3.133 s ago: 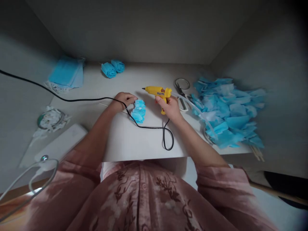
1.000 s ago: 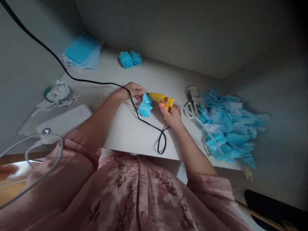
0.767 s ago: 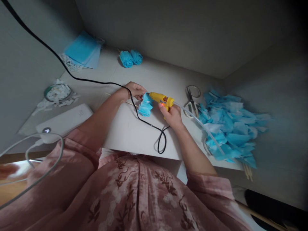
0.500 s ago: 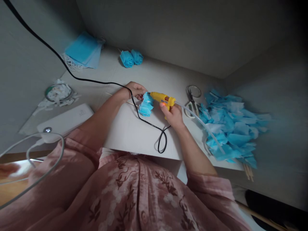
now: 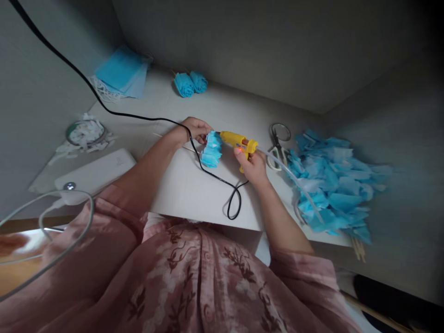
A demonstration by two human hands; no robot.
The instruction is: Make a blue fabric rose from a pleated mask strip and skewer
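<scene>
My right hand [image 5: 254, 164] is wrapped round the handle of a yellow glue gun [image 5: 236, 139], whose red light glows near my thumb. A long clear glue stick [image 5: 294, 178] trails from its back end. The nozzle points left, at the top edge of a pleated light-blue flower [image 5: 211, 150] of mask fabric. My left hand [image 5: 197, 130] pinches the flower at its upper left, its fingertips partly hidden. A thin wooden stick [image 5: 189, 149] runs left from the flower. The black cord [image 5: 220, 180] crosses over my left wrist and loops on the table.
Scissors [image 5: 276, 148] and a heap of blue fabric pieces [image 5: 333, 180] lie at the right. Two finished blue roses [image 5: 190, 84] and stacked masks [image 5: 121, 71] are at the back. A bowl of white scraps [image 5: 86, 132] and a white power bank [image 5: 95, 175] sit left.
My right hand has drawn the glue gun slightly to the right, and its nozzle has shifted along the flower's top edge. My left hand stays nearly still on the flower.
</scene>
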